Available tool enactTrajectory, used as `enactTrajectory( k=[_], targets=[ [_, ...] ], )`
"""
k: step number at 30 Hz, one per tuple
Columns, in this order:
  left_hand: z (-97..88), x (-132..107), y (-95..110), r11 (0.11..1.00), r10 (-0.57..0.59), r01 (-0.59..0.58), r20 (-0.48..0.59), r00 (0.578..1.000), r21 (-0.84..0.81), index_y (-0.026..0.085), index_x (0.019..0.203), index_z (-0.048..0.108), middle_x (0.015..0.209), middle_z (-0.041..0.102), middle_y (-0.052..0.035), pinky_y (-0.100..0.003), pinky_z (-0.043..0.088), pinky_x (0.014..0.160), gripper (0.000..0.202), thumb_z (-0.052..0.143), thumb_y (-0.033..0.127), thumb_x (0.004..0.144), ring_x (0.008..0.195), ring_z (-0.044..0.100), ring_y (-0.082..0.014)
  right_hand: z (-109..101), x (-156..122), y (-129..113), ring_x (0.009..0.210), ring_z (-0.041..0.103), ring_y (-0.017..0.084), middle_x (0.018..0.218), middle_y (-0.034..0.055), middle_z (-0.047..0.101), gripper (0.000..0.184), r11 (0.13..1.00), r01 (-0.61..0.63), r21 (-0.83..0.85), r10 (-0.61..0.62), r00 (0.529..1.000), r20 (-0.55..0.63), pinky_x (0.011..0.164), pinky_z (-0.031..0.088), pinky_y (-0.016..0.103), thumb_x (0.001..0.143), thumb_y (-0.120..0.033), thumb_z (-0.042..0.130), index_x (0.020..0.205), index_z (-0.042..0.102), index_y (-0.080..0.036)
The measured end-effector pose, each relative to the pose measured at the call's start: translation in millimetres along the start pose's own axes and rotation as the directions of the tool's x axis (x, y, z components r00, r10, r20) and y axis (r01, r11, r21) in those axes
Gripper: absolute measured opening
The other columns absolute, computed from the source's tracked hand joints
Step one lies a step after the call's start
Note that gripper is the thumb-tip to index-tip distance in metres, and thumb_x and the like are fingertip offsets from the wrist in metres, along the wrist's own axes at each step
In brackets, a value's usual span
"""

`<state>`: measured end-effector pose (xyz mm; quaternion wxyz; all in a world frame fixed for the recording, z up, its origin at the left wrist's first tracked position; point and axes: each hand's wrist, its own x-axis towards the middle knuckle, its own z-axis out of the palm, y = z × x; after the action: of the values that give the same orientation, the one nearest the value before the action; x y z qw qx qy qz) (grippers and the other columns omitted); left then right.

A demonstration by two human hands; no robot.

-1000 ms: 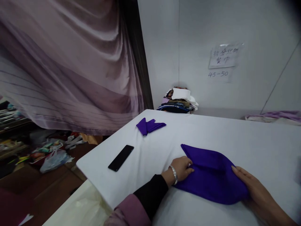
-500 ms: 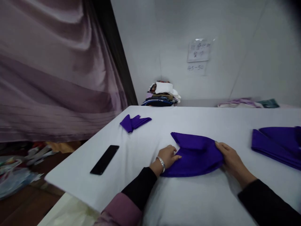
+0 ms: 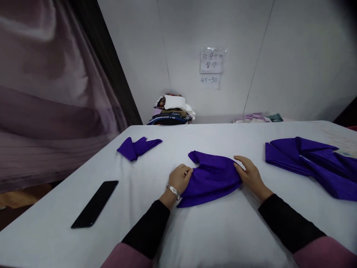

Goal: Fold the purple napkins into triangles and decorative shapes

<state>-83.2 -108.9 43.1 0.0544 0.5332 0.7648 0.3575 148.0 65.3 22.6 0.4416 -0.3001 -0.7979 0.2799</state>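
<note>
**Heads up, wrinkle risk**

Your left grip point(image 3: 180, 178) pinches the left edge of the purple cloth point(image 3: 212, 178), on the table point(image 3: 223, 232) in front of you. Can't tell if your right grip point(image 3: 251, 176) pinches or just touches. Uneven tugging could skew it.

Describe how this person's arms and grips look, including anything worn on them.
The left grip and right grip are both ungloved. Plain black sleeves cover the lower arms, with dusty-pink outer sleeves higher up. A silver bangle circles the left wrist; none shows on the right.
</note>
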Motion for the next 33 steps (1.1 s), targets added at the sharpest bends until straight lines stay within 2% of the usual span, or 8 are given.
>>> enactTrajectory(
  k=[3,6,8,11,14,17,24,33],
  targets=[
    [-5.3,1.6,6.7,0.91,-0.129,0.095,-0.059,0.99,-0.403,0.019,0.068,0.057,0.061,0.051,0.0036,-0.024,0.037,0.059,0.025,0.049,0.038,0.083,0.061,0.048,-0.0115,3.2,-9.6,-26.9,0.109,0.054,0.024,0.113,0.0081,0.062,0.03,0.968,0.25,-0.001,-0.246,0.955,0.164,0.096,0.041,0.045,0.088,-0.033,0.051,0.116,0.058,-0.023],
    [-6.0,-2.2,17.8,0.633,-0.23,0.264,0.149,0.962,-0.728,0.018,0.07,0.054,0.059,0.049,0.0052,-0.022,0.036,0.055,0.028,0.056,0.046,0.077,0.054,0.043,-0.0088,12.4,-23.7,-55.6,0.118,0.048,0.026,0.126,0.0105,0.056,0.046,0.89,0.452,0.064,-0.44,0.81,0.387,0.099,0.037,0.049,0.087,-0.034,0.056,0.131,0.045,-0.024],
    [-3.6,-8.8,25.7,0.465,-0.164,0.378,0.342,0.926,-0.801,0.018,0.073,0.054,0.061,0.05,0.0046,-0.021,0.036,0.054,0.031,0.062,0.048,0.072,0.053,0.043,-0.0076,19.5,-32.4,-67.0,0.124,0.042,0.029,0.135,0.0133,0.047,0.065,0.858,0.504,0.095,-0.486,0.74,0.465,0.101,0.034,0.052,0.083,-0.04,0.06,0.14,0.033,-0.022],
    [3.5,-20.9,34.9,0.368,-0.001,0.496,0.533,0.846,-0.786,0.017,0.072,0.054,0.059,0.049,0.0044,-0.021,0.035,0.053,0.034,0.067,0.048,0.068,0.051,0.041,-0.0062,26.6,-41.1,-71.3,0.125,0.042,0.029,0.138,0.0152,0.044,0.069,0.883,0.454,0.118,-0.451,0.75,0.484,0.1,0.035,0.051,0.085,-0.039,0.058,0.143,0.026,-0.021],
    [10.5,-25.7,37.0,0.394,0.033,0.493,0.548,0.836,-0.776,0.017,0.066,0.054,0.055,0.047,0.0047,-0.021,0.035,0.051,0.035,0.068,0.049,0.066,0.049,0.041,-0.006,25.7,-43.5,-72.1,0.109,0.056,0.024,0.122,0.0109,0.059,0.043,0.927,0.326,0.186,-0.375,0.771,0.514,0.093,0.043,0.044,0.091,-0.031,0.046,0.134,0.044,-0.023],
    [15.3,-19.7,30.1,0.474,-0.051,0.389,0.417,0.908,-0.79,0.017,0.069,0.059,0.062,0.058,0.0003,-0.024,0.042,0.058,0.034,0.061,0.051,0.073,0.056,0.051,-0.0096,18.7,-41.9,-78.5,0.089,0.062,0.019,0.102,0.0048,0.067,0.03,0.952,0.134,0.275,-0.273,0.782,0.561,0.082,0.048,0.034,0.094,-0.031,0.041,0.116,0.06,-0.024],
    [27.8,-10.5,3.0,0.896,0.036,-0.027,0.011,0.999,-0.444,0.022,0.099,0.063,0.11,0.063,-0.0049,-0.032,0.049,0.08,0.022,0.053,0.025,0.079,0.089,0.06,-0.0163,4.8,-41.0,-88.3,0.085,0.059,0.019,0.097,0.0035,0.066,0.032,0.935,-0.076,0.346,-0.132,0.833,0.537,0.081,0.046,0.032,0.093,-0.038,0.039,0.108,0.062,-0.022],
    [34.0,-11.7,-6.7,0.953,0.17,-0.167,-0.011,0.985,-0.254,0.021,0.115,0.056,0.125,0.057,-0.0065,-0.039,0.041,0.1,0.053,0.041,0.001,0.068,0.117,0.051,-0.0181,-12.5,-57.1,-81.0,0.07,0.052,0.016,0.074,0.0018,0.06,0.04,0.876,-0.296,0.38,0.117,0.895,0.43,0.068,0.045,0.028,0.09,-0.052,0.04,0.076,0.06,-0.019]
  ],
)
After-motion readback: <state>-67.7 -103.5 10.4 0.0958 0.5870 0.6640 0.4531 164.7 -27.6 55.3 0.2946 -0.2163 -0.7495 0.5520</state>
